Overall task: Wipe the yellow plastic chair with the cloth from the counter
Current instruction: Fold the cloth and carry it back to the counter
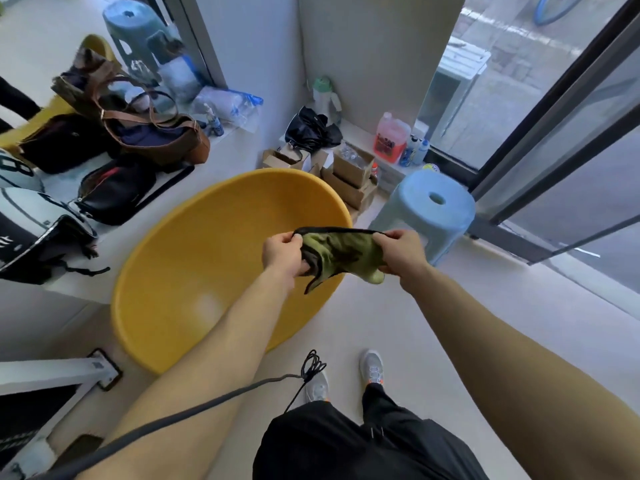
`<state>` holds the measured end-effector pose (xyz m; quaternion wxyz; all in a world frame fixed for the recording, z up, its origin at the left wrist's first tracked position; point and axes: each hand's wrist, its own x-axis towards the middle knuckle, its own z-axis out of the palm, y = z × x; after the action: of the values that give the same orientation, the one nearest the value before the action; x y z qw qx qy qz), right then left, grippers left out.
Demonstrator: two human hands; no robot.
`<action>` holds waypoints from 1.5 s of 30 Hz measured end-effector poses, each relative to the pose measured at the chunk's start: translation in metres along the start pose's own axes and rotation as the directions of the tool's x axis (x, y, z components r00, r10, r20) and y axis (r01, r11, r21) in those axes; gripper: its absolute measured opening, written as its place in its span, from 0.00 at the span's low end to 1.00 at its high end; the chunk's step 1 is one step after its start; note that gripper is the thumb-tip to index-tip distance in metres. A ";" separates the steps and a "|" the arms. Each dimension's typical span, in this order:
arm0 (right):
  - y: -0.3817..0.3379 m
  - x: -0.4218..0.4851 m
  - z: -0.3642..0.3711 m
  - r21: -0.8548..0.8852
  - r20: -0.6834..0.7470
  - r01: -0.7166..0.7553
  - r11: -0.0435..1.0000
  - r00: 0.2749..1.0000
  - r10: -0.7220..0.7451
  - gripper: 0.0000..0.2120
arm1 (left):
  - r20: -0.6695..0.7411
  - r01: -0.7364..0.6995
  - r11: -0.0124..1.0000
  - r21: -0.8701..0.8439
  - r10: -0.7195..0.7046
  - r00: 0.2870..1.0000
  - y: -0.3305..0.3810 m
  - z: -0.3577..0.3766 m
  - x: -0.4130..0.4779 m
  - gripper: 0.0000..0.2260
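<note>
The yellow plastic chair (207,265) fills the middle of the view, its round shell seen from above. Over its right rim I hold a green cloth (341,254) with a dark edge, stretched between both hands. My left hand (282,252) grips the cloth's left end and my right hand (401,252) grips its right end. The cloth hangs above the seat and does not touch it.
A light blue stool (427,209) stands right of the chair by the sliding glass door (554,150). Cardboard boxes (349,174), a pink jug (391,136) and bottles sit behind it. Bags (152,133) and helmets (31,216) crowd the counter at left. A cable (207,403) dangles in front.
</note>
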<state>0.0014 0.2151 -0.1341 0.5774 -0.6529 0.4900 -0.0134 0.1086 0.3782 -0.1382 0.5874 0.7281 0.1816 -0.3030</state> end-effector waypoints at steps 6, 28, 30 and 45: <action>0.013 -0.039 0.030 0.189 0.032 0.071 0.979 0.996 -0.079 0.04 | 0.259 -0.132 0.988 0.079 0.108 0.960 -0.018 0.029 -0.042 0.03; 0.100 -0.044 -0.337 0.483 0.064 0.278 0.830 0.934 -0.351 0.05 | 0.885 -0.722 0.586 0.368 0.018 0.466 0.008 0.286 -0.143 0.09; 0.119 -0.049 -0.379 0.463 -0.100 0.310 0.830 0.949 -0.299 0.07 | 0.919 -0.726 0.616 0.306 0.008 0.394 0.007 0.331 -0.170 0.09; 0.254 -0.077 -0.566 0.708 -0.450 0.310 0.635 0.890 0.067 0.14 | 0.892 -0.184 0.873 0.452 -0.437 0.119 -0.094 0.622 -0.323 0.23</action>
<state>-0.5274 -0.1160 -0.0980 0.6706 -0.3595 0.5076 -0.4043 -0.3335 -0.1702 -0.0753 0.3375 0.4400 -0.2641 -0.7891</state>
